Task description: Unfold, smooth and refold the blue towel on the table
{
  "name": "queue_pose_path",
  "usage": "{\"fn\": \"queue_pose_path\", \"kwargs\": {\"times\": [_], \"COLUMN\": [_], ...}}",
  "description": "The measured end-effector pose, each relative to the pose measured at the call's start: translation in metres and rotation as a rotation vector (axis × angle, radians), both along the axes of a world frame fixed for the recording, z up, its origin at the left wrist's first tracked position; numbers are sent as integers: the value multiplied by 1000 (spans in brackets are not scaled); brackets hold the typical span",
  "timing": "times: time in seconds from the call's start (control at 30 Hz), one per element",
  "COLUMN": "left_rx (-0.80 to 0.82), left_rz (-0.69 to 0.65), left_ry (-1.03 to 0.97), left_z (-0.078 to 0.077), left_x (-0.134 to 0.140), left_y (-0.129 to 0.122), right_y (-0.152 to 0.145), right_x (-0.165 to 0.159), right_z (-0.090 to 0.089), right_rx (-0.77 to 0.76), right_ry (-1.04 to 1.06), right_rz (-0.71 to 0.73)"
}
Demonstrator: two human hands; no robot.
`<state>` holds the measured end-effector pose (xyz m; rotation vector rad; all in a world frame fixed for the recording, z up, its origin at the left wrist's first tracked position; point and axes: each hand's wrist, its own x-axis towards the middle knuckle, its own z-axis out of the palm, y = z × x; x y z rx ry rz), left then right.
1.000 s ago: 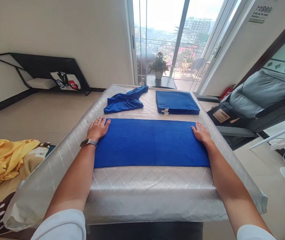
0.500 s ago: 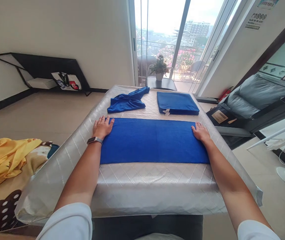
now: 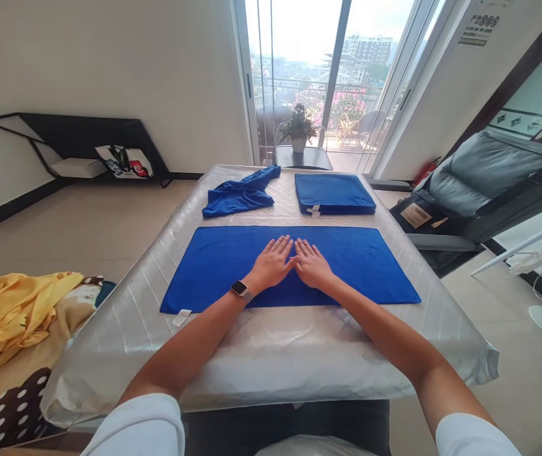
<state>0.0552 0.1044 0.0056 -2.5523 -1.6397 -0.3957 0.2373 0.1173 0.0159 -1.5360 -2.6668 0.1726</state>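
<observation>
Where each grip (image 3: 271, 266) (image 3: 313, 266) rests (flat), blue cloth (image 3: 218, 269) lies beneath.

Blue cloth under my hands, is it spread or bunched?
Spread flat: the cloth lies smooth, its four corners apart, under your left hand and right hand.

Background, clockwise from 12 o'clock.
12: potted plant (image 3: 298, 126) on dark chair (image 3: 303, 158), sliding glass door (image 3: 334, 69) behind. Between 1 and 2: printed notice (image 3: 480, 30). Just before 3: grey armchair (image 3: 465, 171), black bag (image 3: 430, 209) with tan label on it. 8: brown polka-dot fabric (image 3: 9, 408). Between 8 and 9: heaped yellow fabric (image 3: 19, 316). 10: black frame (image 3: 85, 134), white printed bag (image 3: 126, 162), pale box (image 3: 78, 168).
</observation>
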Motion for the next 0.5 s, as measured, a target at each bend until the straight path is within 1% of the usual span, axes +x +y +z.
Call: {"fn": "queue_pose_path", "kwargs": {"times": [0.07,0.13,0.23,0.3,0.37,0.4,0.43,0.5], "left_rx": [-44,-75,-101,-111,-129,-143,-158,-181], "left_rz": [-17,10,23,15,18,31,51,118], "left_ry": [0,-2,6,13,25,33,44,76], "left_z": [-8,-14,-18,-19,-19,-20,-20,-24], "left_x": [18,23,17,9,-6,-18,-34,-77], "left_y": [-6,-8,-5,-5,-9,-13,-19,-36], "right_y": [-6,-8,-5,-4,-3,-3,-3,-5], "right_x": [-9,-6,14,38,71,91,114,161], "right_z": [-5,-9,-11,-11,-11,-12,-13,-15], "right_rx": [-28,-36,-51,-52,-46,-54,-62,-64], "right_ry": [-16,-18,-16,-23,-43,-60,-75,-101], "right_rz": [-15,-39,-81,-120,-170,-206,-244,-315]}}
